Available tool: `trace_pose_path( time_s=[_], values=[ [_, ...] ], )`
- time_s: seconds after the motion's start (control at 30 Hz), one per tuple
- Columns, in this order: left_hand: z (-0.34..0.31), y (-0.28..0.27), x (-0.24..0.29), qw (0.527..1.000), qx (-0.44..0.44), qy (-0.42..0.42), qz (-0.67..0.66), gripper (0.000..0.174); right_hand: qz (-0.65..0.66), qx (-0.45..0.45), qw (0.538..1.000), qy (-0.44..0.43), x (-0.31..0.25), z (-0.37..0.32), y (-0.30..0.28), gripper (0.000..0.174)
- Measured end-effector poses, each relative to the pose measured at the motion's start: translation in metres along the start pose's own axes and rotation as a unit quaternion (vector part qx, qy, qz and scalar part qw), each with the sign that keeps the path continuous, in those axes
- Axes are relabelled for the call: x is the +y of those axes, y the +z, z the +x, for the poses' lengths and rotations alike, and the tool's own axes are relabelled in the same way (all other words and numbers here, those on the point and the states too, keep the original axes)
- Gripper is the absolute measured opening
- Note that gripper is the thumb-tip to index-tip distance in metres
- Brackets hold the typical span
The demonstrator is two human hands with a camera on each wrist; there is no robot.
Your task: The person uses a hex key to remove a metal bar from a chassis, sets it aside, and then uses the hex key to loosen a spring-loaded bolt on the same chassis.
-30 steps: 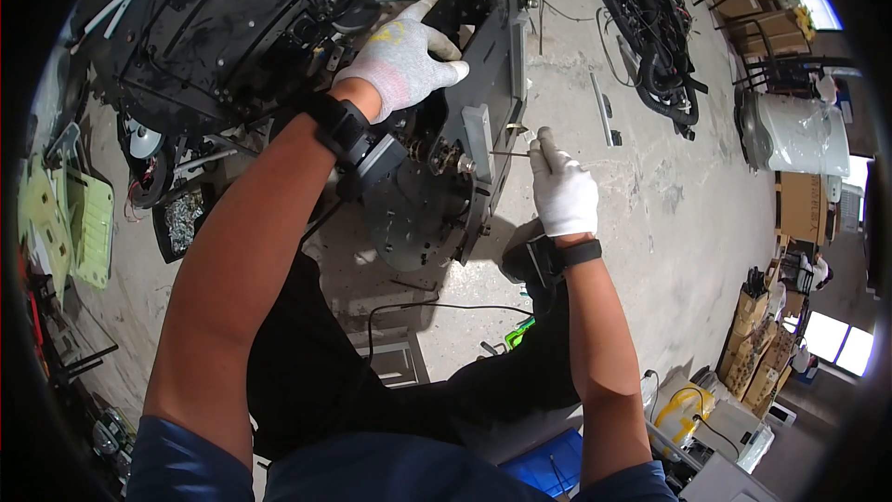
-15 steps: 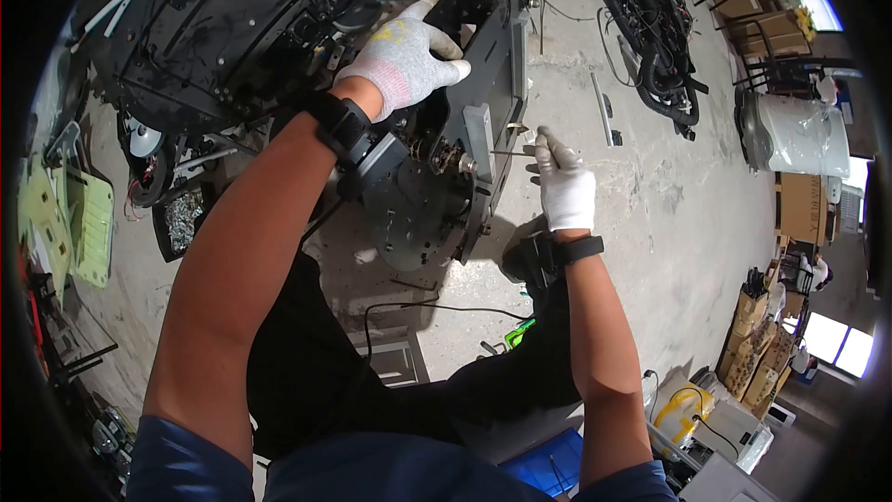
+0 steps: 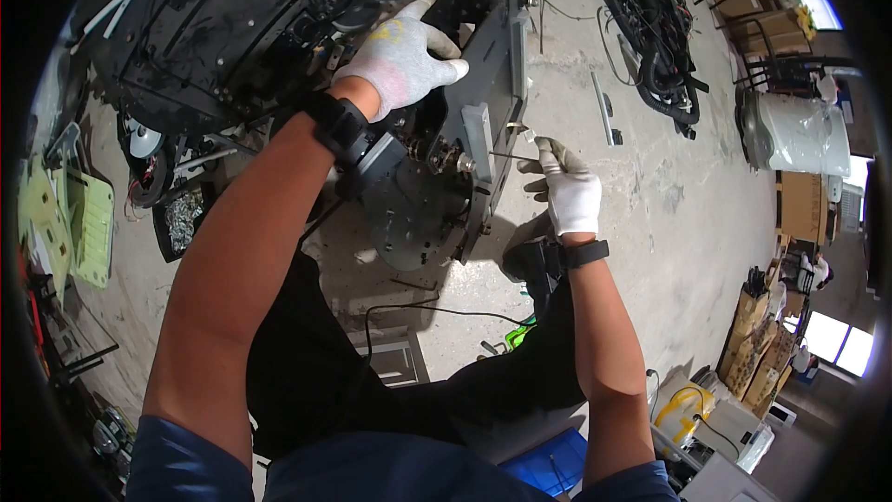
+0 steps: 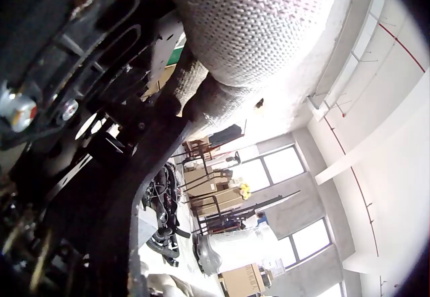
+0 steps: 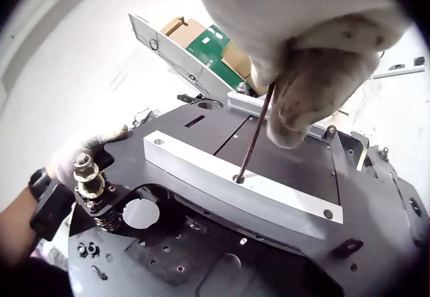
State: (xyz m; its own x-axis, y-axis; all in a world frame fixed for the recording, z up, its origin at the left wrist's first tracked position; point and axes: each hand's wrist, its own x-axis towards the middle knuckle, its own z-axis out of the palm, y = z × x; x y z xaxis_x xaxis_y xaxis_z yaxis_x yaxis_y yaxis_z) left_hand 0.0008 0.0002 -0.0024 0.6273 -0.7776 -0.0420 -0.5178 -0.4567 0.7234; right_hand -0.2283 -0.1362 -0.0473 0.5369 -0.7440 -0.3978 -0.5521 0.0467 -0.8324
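My gloved left hand (image 3: 400, 60) rests over the edge of a black metal frame (image 3: 492, 65), thumb lying along its flat plate. A silver bar (image 5: 195, 160) with holes is set on that plate. From its middle hole a thin dark hex key (image 5: 254, 139) stands out. My gloved right hand (image 3: 571, 191) pinches the hex key's outer end between thumb and fingers, and the right wrist view shows its tip in the hole. Close to the bar, a spring-loaded bolt (image 5: 86, 169) sticks up from the frame.
A large black chassis (image 3: 223, 37) lies at the upper left. On the floor to the right are a bundle of black cables (image 3: 650, 46) and a metal strip (image 3: 606, 110). A black cord (image 3: 446, 307) runs between the legs, and cardboard boxes (image 3: 801, 207) stand along the right side.
My right hand has turned and shifted slightly right, its fingers spreading more around the hex key. My left hand and the frame stay where they were.
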Motion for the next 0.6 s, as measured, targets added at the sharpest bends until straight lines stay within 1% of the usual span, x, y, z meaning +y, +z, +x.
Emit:
trace_pose_path(
  time_s=[0.03, 0.07, 0.1, 0.13, 0.2, 0.33, 0.4, 0.43, 0.47, 0.5, 0.6],
  values=[
    [-0.001, -0.001, 0.001, 1.000, -0.001, -0.007, -0.011, 0.029, 0.000, 0.001, 1.000, 0.001, 0.001, 0.000, -0.002, 0.029],
    [-0.001, -0.001, 0.002, 1.000, -0.002, -0.015, -0.021, 0.029, -0.003, -0.019, 1.000, -0.004, 0.001, 0.001, -0.005, 0.030],
    [-0.001, -0.001, 0.001, 1.000, -0.002, -0.014, -0.020, 0.029, -0.007, -0.040, 0.999, -0.009, 0.002, 0.002, -0.007, 0.031],
    [-0.001, 0.001, 0.000, 1.000, 0.009, -0.007, -0.009, 0.029, -0.006, -0.040, 0.999, -0.009, 0.004, 0.002, -0.009, 0.031],
    [0.001, 0.003, -0.002, 1.000, 0.020, 0.000, 0.003, 0.028, 0.076, -0.100, 0.992, -0.025, 0.008, 0.003, -0.012, 0.030],
    [0.002, 0.001, -0.002, 1.000, 0.007, -0.002, -0.012, 0.028, 0.072, -0.095, 0.992, -0.034, 0.008, 0.002, -0.012, 0.029],
    [0.002, 0.001, -0.001, 1.000, -0.005, -0.004, -0.011, 0.028, 0.083, -0.105, 0.991, -0.005, 0.009, 0.002, -0.013, 0.040],
    [0.001, 0.001, -0.001, 1.000, 0.005, -0.002, -0.007, 0.028, 0.083, -0.104, 0.991, -0.005, 0.007, 0.001, -0.014, 0.040],
    [0.001, 0.002, 0.000, 1.000, 0.015, 0.001, -0.002, 0.028, 0.092, -0.119, 0.989, 0.016, 0.003, 0.000, -0.016, 0.040],
    [0.000, 0.001, 0.000, 1.000, 0.015, 0.000, -0.002, 0.028, 0.101, -0.134, 0.985, 0.036, 0.001, -0.001, -0.017, 0.041],
    [0.000, 0.001, 0.000, 1.000, 0.012, -0.003, -0.008, 0.028, 0.109, -0.134, 0.983, 0.054, 0.000, 0.000, -0.018, 0.038]
  ],
)
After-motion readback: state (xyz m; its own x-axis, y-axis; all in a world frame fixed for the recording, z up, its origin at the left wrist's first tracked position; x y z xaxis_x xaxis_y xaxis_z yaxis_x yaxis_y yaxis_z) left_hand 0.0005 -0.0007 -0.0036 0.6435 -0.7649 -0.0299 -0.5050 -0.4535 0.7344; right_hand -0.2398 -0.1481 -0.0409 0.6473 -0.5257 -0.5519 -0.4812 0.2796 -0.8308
